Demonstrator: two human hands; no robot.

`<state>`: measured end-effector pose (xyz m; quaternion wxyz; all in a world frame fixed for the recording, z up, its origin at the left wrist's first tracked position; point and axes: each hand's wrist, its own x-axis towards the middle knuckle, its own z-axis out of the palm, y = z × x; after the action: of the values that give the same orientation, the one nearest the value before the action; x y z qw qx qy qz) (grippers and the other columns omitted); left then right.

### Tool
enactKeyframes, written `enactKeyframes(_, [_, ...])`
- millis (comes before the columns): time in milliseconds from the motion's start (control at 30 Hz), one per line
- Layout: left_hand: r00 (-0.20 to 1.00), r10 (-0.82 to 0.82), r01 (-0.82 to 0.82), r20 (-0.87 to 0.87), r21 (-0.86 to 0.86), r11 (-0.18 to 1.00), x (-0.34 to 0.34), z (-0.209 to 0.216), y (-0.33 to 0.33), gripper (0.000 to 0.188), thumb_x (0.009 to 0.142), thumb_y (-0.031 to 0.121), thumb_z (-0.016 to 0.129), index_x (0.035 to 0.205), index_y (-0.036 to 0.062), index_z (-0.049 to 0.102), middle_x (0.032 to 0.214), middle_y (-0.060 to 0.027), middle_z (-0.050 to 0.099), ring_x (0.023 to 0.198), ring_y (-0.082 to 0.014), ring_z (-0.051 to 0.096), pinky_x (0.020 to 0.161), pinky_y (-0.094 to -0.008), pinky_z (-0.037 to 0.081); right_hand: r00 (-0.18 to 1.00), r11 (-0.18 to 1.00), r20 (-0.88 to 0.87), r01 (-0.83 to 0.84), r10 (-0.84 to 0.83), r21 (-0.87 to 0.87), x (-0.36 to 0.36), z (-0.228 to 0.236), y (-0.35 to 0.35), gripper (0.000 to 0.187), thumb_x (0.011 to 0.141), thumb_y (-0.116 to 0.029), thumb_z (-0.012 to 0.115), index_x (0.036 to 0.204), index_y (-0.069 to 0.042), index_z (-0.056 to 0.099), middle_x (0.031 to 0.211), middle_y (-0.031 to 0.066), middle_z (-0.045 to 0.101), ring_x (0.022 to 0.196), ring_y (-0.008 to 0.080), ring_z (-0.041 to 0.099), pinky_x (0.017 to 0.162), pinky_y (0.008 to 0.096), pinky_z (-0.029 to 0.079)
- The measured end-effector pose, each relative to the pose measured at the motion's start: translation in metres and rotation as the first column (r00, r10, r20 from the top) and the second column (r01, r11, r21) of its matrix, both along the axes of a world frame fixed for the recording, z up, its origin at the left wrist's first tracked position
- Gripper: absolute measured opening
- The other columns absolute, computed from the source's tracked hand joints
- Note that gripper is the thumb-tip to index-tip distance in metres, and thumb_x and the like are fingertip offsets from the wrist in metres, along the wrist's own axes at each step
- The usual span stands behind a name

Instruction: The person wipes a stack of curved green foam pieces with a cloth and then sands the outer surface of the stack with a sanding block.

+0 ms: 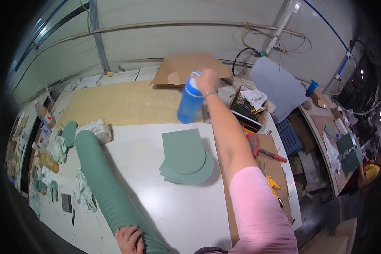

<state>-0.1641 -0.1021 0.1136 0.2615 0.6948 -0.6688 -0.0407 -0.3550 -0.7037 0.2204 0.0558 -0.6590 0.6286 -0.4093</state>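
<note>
Here we hold: blue bottle (pixel 189 103), right fingers (pixel 204 78) clasping its top; green roll (pixel 103 186), left fingers (pixel 127 233) spread, seemingly for steadying

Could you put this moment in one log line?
left hand: on green roll | right hand: holding blue bottle near top | centre: stacked green pieces on white surface

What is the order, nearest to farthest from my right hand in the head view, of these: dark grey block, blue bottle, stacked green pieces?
1. Blue bottle, in the right hand.
2. Stacked green pieces, mid-picture.
3. Dark grey block, at lower left.
</note>
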Motion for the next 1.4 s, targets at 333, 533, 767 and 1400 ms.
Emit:
enactKeyframes(333, [0.998, -0.006, 0.003, -0.064, -0.047, 0.999, -0.002, 0.005, 0.004, 0.027, 0.079, 0.014, 0.071, 0.106, 0.0144, 0.071, 0.124, -0.0027, 0.066, 0.123, -0.0258, 0.056, 0.110, -0.0553, 0.034, 0.923, 0.903, -0.358, -0.266, 0.138, -0.338, -0.144, 0.111, 0.085, 0.025, 0.072, -0.020, 0.070, 0.071, 0.004, 0.063, 0.065, 0.0202, 0.060, 0.058, 0.0269, 0.053, 0.056, 0.0444, 0.041])
enactKeyframes(533, [0.928, -0.203, 0.113, -0.312, -0.281, 0.953, -0.005, 0.030, 0.006, 0.063, 0.077, 0.025, 0.078, 0.134, 0.0092, 0.059, 0.139, -0.0166, 0.056, 0.128, -0.0388, 0.051, 0.107, -0.0501, 0.041, 0.878, 0.857, -0.179, -0.475, 0.445, -0.199, -0.134, 0.184, 0.241, 0.025, 0.069, -0.007, 0.072, 0.063, -0.003, 0.048, 0.059, -0.0022, 0.043, 0.057, 0.0076, 0.041, 0.052, 0.0278, 0.033])
enactKeyframes(767, [0.746, -0.549, 0.330, -0.377, -0.507, 0.796, -0.040, 0.084, 0.018, 0.126, 0.064, 0.041, 0.092, 0.159, 0.0031, 0.019, 0.161, -0.0242, 0.026, 0.145, -0.0402, 0.032, 0.119, -0.0461, 0.027, 0.596, 0.627, 0.254, -0.777, 0.762, -0.059, -0.074, 0.219, 0.446, 0.020, 0.083, -0.009, 0.068, 0.077, -0.008, 0.049, 0.061, -0.0056, 0.046, 0.048, 0.0003, 0.039, 0.043, 0.0182, 0.026])
enactKeyframes(1400, [0.205, -0.622, 0.322, -0.756, -0.548, 0.772, 0.029, 0.078, 0.225, 0.125, 0.049, 0.016, 0.097, 0.154, 0.0009, 0.031, 0.138, -0.0080, 0.052, 0.127, -0.0196, 0.050, 0.110, -0.0334, 0.038, -0.781, -0.786, -0.103, -0.617, 0.616, -0.027, 0.151, 0.207, 0.631, 0.034, 0.071, -0.032, 0.084, 0.066, -0.007, 0.060, 0.049, 0.0019, 0.048, 0.043, 0.0137, 0.051, 0.042, 0.0230, 0.037])
